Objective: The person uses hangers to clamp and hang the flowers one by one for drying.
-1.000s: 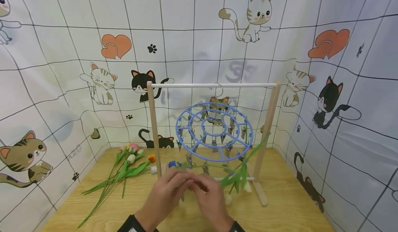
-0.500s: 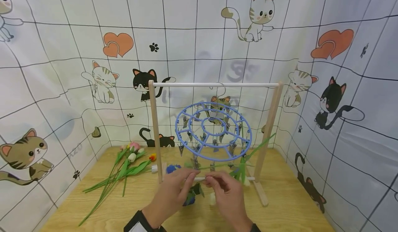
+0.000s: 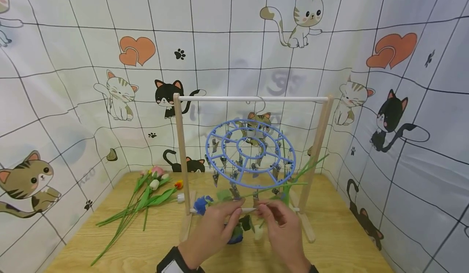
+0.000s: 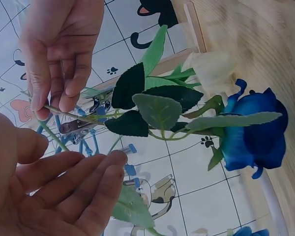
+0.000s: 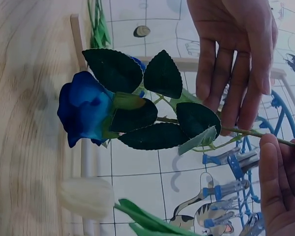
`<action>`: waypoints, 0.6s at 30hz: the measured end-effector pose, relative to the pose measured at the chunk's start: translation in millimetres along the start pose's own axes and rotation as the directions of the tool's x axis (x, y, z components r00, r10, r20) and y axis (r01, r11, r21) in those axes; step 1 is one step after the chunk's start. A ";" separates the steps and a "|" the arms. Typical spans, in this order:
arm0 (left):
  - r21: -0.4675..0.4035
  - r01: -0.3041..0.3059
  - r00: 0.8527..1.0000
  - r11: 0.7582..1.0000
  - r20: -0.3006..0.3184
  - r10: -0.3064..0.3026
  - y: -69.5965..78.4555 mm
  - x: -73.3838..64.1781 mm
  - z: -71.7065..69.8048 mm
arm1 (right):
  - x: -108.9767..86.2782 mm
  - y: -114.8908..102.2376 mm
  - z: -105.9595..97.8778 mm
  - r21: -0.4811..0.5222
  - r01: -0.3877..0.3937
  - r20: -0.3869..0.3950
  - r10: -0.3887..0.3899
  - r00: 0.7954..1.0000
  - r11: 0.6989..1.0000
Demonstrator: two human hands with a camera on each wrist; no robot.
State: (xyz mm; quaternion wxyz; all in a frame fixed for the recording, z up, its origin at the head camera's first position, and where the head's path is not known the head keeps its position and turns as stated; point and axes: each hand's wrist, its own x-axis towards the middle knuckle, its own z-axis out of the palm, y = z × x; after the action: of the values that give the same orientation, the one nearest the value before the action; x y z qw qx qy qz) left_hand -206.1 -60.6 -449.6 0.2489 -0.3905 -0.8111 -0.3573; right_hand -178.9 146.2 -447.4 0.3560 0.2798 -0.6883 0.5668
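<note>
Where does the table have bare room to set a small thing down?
The table is bare to the right of the rack's right foot, and between the lying tulips and the rack's left foot. Below the blue ring it is crowded: clips, blue rose, left hand and right hand.

No words or numbers can be read; faint grey letter-like marks [image 3: 286,82] on the far cloth [image 3: 210,10] and its left side are too blurred to make out
</note>
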 end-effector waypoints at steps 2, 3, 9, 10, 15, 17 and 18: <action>0.010 0.013 1.000 1.000 -0.001 -0.013 0.3 -0.3 1.0 | 0.7 1.3 -2.9 -0.005 0.005 -0.015 -0.005 1.000 1.000; 0.017 0.014 1.000 1.000 -0.002 -0.014 0.4 -0.5 1.5 | 0.8 1.8 -4.2 -0.009 0.000 -0.024 0.000 1.000 1.000; 0.054 -0.004 1.000 0.999 -0.008 0.004 0.1 -1.3 7.1 | 2.1 1.9 -9.6 -0.004 -0.058 -0.066 0.057 0.996 0.998; 0.051 -0.005 1.000 0.999 -0.002 0.005 0.5 -1.1 8.4 | 2.4 2.0 -10.0 -0.002 -0.060 -0.068 0.060 0.996 0.998; 0.044 0.029 0.999 0.999 0.038 -0.031 6.4 1.1 15.0 | 2.5 1.8 -10.2 -0.005 -0.056 -0.070 0.056 0.996 0.998; 0.042 0.053 0.997 0.998 0.048 -0.055 10.2 2.7 16.6 | 2.1 1.7 -10.2 -0.009 -0.056 -0.069 0.055 0.996 0.998; 0.039 0.060 0.997 0.997 0.048 -0.062 11.4 3.4 17.6 | 1.8 1.8 -10.2 -0.013 -0.057 -0.069 0.056 0.996 0.998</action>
State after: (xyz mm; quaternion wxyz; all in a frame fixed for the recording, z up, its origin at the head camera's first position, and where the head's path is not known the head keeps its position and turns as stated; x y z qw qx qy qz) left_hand -201.0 -40.5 -453.8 0.2252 -0.3695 -0.8351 -0.3396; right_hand -179.6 156.6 -446.0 0.3653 0.2380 -0.6874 0.5809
